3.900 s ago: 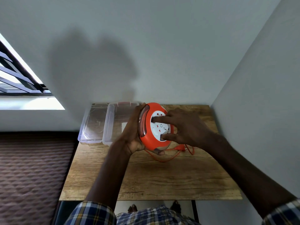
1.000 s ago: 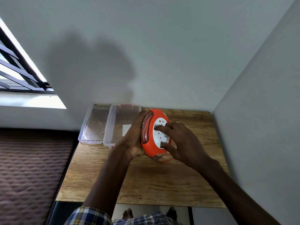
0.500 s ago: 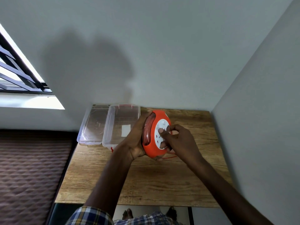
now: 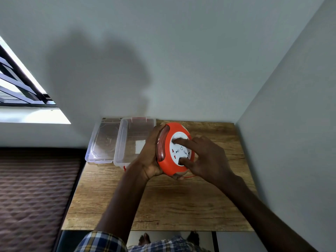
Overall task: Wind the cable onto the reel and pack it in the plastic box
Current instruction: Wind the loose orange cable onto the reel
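Observation:
An orange cable reel (image 4: 168, 166) with a white socket face (image 4: 179, 150) stands on its edge above the wooden table (image 4: 163, 202). My left hand (image 4: 150, 155) grips its back side, fingers curled under the rim. My right hand (image 4: 205, 157) rests on the white face, index finger and thumb pressed into its recesses. Orange cable (image 4: 161, 144) lies wound in the reel's groove. A short loop of cable (image 4: 190, 176) shows under the reel. The clear plastic box (image 4: 125, 142) stands open just left of the reel.
The box's clear lid (image 4: 103, 142) lies left of the box at the table's back left corner. Walls close the table at the back and right. A brown quilted surface (image 4: 36, 193) lies left of the table. Bare feet show below the front edge.
The long loose cable and plug seen on the table earlier are gone from view; only a short loop remains. My right hand has shifted round the white face, fingers now spread on it.

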`<state>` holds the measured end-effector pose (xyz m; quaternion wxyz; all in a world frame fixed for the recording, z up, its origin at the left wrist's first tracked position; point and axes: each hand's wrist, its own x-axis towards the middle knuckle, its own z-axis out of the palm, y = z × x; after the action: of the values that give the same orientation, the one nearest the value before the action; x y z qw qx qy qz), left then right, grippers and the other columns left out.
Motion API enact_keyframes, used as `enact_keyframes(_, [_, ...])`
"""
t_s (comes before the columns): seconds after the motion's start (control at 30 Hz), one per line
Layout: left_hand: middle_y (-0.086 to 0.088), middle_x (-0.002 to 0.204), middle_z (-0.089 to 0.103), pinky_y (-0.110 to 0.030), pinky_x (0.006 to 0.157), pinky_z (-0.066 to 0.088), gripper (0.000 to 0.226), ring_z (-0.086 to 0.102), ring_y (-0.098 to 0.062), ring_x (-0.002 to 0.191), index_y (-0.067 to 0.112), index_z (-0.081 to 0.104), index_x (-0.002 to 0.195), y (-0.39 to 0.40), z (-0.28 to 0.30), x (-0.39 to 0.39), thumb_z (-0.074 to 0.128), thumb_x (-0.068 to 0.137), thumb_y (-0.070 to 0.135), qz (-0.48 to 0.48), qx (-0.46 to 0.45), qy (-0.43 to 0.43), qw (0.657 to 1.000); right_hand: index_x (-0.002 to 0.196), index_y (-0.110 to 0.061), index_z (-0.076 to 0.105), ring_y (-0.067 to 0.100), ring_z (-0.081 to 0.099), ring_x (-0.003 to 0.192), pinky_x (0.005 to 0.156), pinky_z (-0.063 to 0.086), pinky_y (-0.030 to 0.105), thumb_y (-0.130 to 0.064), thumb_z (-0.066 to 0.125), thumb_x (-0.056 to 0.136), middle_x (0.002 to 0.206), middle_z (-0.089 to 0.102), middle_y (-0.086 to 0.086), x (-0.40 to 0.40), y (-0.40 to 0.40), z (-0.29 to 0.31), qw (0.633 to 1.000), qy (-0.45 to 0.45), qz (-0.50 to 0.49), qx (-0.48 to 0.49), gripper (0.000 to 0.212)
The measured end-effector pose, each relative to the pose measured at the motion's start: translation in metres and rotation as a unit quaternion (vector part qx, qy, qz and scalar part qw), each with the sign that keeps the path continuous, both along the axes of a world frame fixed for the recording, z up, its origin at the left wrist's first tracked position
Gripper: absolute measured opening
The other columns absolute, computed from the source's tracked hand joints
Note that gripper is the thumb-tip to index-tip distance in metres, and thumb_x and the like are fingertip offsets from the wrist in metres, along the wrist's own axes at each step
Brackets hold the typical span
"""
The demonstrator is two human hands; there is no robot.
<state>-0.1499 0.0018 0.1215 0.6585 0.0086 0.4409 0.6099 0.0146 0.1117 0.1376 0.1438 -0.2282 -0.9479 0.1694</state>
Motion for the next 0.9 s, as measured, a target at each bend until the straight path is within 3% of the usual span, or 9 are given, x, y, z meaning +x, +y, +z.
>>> enact_keyframes(0.13, [-0.019, 0.131, 0.073, -0.061, 0.096, 0.053, 0.069, 0.065, -0.044, 0.121, 0.021, 0.065, 0.14, 0.004, 0.0, 0.004, 0.045, 0.095, 0.07, 0.032, -0.003, 0.034, 0.999, 0.127, -0.044, 0.066, 0.005, 0.072, 0.094, 0.075, 0.062, 0.03, -0.054, 0.085, 0.069, 0.107, 0.076, -0.013, -0.012, -0.021, -0.005, 0.955, 0.108, -0.162, -0.225, 0.062])
enact_keyframes(0.2, [-0.019, 0.128, 0.074, -0.062, 0.1, 0.053, 0.07, 0.067, -0.043, 0.12, 0.021, 0.066, 0.139, 0.004, 0.004, 0.007, 0.051, 0.091, 0.07, 0.024, -0.006, 0.049, 0.998, 0.12, -0.036, 0.068, 0.007, 0.074, 0.087, 0.061, 0.061, 0.026, -0.051, 0.086, 0.073, 0.112, 0.077, -0.006, -0.02, -0.027, -0.003, 0.879, 0.152, -0.24, -0.384, 0.053])
enact_keyframes(0.27, [-0.018, 0.125, 0.076, -0.062, 0.104, 0.051, 0.071, 0.068, -0.041, 0.119, 0.021, 0.069, 0.133, 0.005, 0.006, 0.009, 0.056, 0.086, 0.072, 0.008, -0.006, 0.054, 0.998, 0.117, -0.025, 0.067, 0.003, 0.069, 0.06, 0.046, 0.047, 0.022, -0.05, 0.081, 0.081, 0.095, 0.08, 0.004, -0.023, -0.026, 0.003, 0.797, 0.143, -0.283, -0.515, 0.046])
enact_keyframes(0.3, [-0.019, 0.125, 0.076, -0.061, 0.103, 0.052, 0.072, 0.067, -0.041, 0.12, 0.02, 0.07, 0.132, 0.005, 0.006, 0.008, 0.056, 0.084, 0.072, 0.006, -0.006, 0.053, 0.999, 0.116, -0.022, 0.066, 0.003, 0.063, 0.048, 0.045, 0.042, 0.022, -0.051, 0.079, 0.084, 0.084, 0.08, 0.006, -0.023, -0.024, 0.004, 0.784, 0.133, -0.278, -0.539, 0.045])
enact_keyframes(0.4, [-0.02, 0.134, 0.071, -0.064, 0.094, 0.056, 0.08, 0.063, -0.046, 0.125, 0.023, 0.065, 0.141, 0.005, 0.002, 0.003, 0.05, 0.086, 0.079, 0.003, -0.002, 0.016, 1.0, 0.116, -0.024, 0.064, 0.004, 0.072, 0.061, 0.052, 0.051, 0.024, -0.056, 0.075, 0.086, 0.086, 0.081, -0.003, -0.021, -0.018, 0.006, 0.86, 0.113, -0.225, -0.445, 0.046])
enact_keyframes(0.47, [-0.02, 0.137, 0.069, -0.065, 0.087, 0.058, 0.083, 0.063, -0.048, 0.123, 0.024, 0.063, 0.143, 0.004, 0.002, 0.001, 0.045, 0.087, 0.082, 0.001, 0.008, -0.002, 1.0, 0.125, -0.033, 0.061, 0.003, 0.072, 0.081, 0.068, 0.058, 0.025, -0.061, 0.07, 0.088, 0.101, 0.073, -0.019, -0.016, -0.013, 0.005, 0.954, 0.069, -0.168, -0.239, 0.047])
enact_keyframes(0.53, [-0.02, 0.135, 0.07, -0.065, 0.081, 0.06, 0.081, 0.065, -0.048, 0.119, 0.023, 0.064, 0.141, 0.003, 0.004, 0.001, 0.042, 0.089, 0.082, -0.006, 0.018, -0.009, 1.0, 0.136, -0.037, 0.057, 0.005, 0.066, 0.1, 0.079, 0.054, 0.024, -0.055, 0.065, 0.095, 0.116, 0.068, -0.017, -0.01, -0.007, 0.004, 0.995, 0.031, -0.079, -0.056, 0.046])
enact_keyframes(0.67, [-0.022, 0.143, 0.065, -0.069, 0.085, 0.056, 0.085, 0.061, -0.051, 0.124, 0.023, 0.061, 0.146, 0.0, 0.003, -0.004, 0.038, 0.091, 0.084, -0.023, 0.025, -0.025, 0.999, 0.146, -0.042, 0.049, 0.02, 0.053, 0.13, 0.091, 0.052, 0.036, -0.047, 0.068, 0.095, 0.145, 0.056, -0.005, -0.006, 0.009, 0.011, 0.997, -0.053, 0.058, -0.01, 0.054])
enact_keyframes(0.9, [-0.02, 0.137, 0.068, -0.07, 0.091, 0.05, 0.081, 0.067, -0.047, 0.113, 0.022, 0.074, 0.131, 0.004, 0.011, -0.001, 0.039, 0.091, 0.083, -0.055, 0.039, 0.003, 0.998, 0.141, -0.056, 0.047, 0.011, 0.067, 0.104, 0.078, 0.05, 0.028, -0.065, 0.069, 0.079, 0.123, 0.072, -0.016, -0.006, 0.024, 0.02, 0.997, -0.037, 0.071, -0.003, 0.066])
